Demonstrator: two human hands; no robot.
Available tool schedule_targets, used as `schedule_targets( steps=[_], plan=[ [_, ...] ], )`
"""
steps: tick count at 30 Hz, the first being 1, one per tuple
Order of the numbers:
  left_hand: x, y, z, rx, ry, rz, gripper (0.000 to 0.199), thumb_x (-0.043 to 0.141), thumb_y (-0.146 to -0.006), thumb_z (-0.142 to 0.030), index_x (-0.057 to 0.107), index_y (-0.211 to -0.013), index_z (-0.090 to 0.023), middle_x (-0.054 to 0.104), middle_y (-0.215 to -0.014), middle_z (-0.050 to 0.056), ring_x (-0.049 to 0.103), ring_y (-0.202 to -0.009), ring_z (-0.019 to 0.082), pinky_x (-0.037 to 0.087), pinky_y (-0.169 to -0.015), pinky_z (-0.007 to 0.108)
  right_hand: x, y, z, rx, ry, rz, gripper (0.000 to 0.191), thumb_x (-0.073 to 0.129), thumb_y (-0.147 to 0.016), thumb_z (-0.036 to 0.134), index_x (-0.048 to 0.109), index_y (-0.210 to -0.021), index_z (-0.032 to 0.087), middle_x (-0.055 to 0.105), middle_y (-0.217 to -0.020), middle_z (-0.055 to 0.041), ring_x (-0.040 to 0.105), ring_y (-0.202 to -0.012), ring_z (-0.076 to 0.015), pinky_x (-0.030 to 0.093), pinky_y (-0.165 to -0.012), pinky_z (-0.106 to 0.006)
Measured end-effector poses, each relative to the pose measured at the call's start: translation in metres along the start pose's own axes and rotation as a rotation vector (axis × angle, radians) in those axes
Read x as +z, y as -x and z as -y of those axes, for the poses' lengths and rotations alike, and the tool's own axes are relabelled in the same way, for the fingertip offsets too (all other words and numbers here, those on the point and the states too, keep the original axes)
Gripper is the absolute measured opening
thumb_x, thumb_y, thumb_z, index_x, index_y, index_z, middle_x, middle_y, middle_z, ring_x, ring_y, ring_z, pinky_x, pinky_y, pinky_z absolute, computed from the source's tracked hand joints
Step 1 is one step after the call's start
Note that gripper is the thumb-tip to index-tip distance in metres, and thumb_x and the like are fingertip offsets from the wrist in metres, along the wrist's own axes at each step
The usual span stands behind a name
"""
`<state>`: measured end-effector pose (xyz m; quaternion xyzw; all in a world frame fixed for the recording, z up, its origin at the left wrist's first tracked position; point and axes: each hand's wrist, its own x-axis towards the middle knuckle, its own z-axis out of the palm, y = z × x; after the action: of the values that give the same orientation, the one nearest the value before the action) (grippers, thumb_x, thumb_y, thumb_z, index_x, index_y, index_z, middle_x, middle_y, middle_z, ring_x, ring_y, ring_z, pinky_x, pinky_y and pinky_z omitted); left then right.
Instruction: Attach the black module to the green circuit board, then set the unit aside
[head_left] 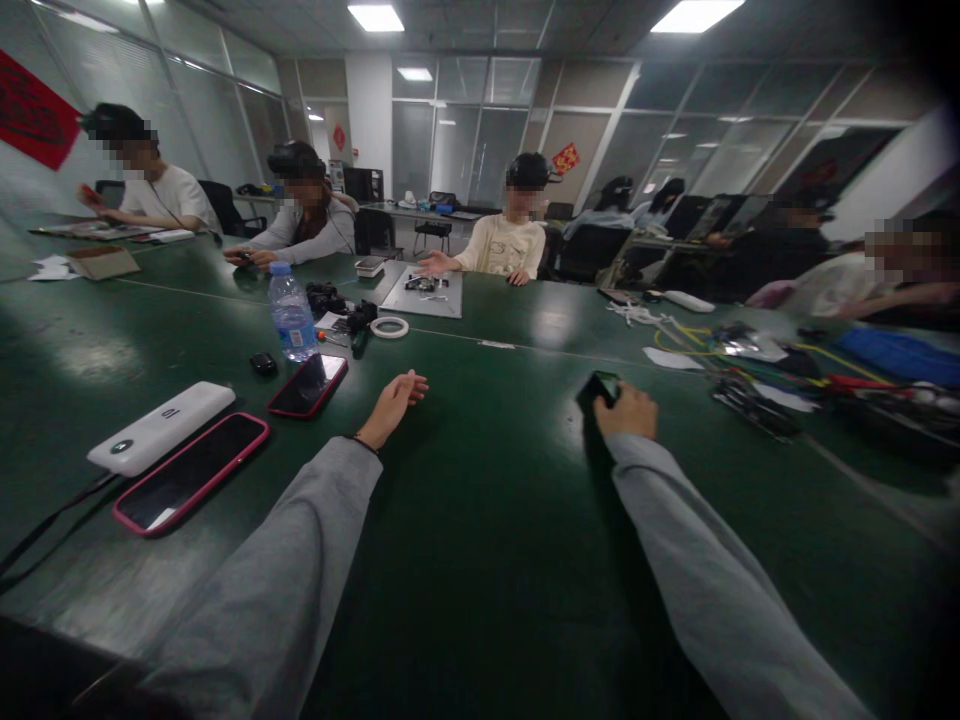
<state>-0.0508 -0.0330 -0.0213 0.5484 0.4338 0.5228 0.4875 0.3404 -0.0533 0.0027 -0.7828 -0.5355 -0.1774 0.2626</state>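
My left hand point(394, 405) is over the green table point(480, 480), palm turned inward, fingers loosely extended with nothing between them. To its left lies a phone in a red case point(309, 385), with a clear blue-capped bottle point(291, 315) just behind. My right hand point(628, 411) is closed around a small dark object point(604, 386), which looks tilted; its details are blurred. A larger phone with a pink-red rim point(193, 472) and a white power bank point(162, 428) lie side by side at the left.
A roll of white tape point(389, 327), black gadgets point(341, 308) and a small black case point(263, 363) are beyond my left hand. Cables and tools point(757, 400) clutter the right side. Several people sit around the table; one person point(502, 240) faces me by a white board point(421, 303).
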Motion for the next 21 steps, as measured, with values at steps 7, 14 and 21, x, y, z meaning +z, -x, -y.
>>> schedule_targets(
  steps=[7, 14, 21],
  plan=[
    [0.000, 0.005, -0.007, 0.149, -0.019, -0.086, 0.041, 0.049, -0.082, -0.049, 0.063, -0.101, -0.016, 0.063, -0.110, 0.010, 0.056, -0.102, 0.019, 0.038, -0.093, 0.033, -0.004, 0.115, 0.201, -0.689, -0.407, 0.211, 0.048, 0.051, -0.085, 0.030, 0.041, -0.130, 0.017, 0.049, -0.106, -0.0108, 0.047, -0.096, -0.0241, 0.045, -0.084, -0.037],
    [-0.001, 0.004, -0.013, 0.027, 0.182, -0.036, 0.049, 0.046, -0.081, -0.055, 0.064, -0.095, -0.013, 0.068, -0.090, 0.011, 0.061, -0.082, 0.019, 0.044, -0.080, 0.033, -0.030, 0.148, 0.225, -0.711, -0.557, 0.246, 0.054, 0.053, -0.084, 0.026, 0.033, -0.131, 0.009, 0.046, -0.112, -0.0141, 0.044, -0.104, -0.0264, 0.044, -0.090, -0.041],
    [-0.002, 0.004, -0.015, 0.004, 0.249, -0.039, 0.047, 0.047, -0.081, -0.054, 0.064, -0.093, -0.012, 0.068, -0.088, 0.011, 0.061, -0.081, 0.018, 0.045, -0.079, 0.032, -0.025, 0.142, 0.221, -0.716, -0.707, 0.238, 0.057, 0.052, -0.083, 0.025, 0.027, -0.133, 0.013, 0.041, -0.120, -0.0142, 0.041, -0.112, -0.0267, 0.040, -0.097, -0.045]
  ],
)
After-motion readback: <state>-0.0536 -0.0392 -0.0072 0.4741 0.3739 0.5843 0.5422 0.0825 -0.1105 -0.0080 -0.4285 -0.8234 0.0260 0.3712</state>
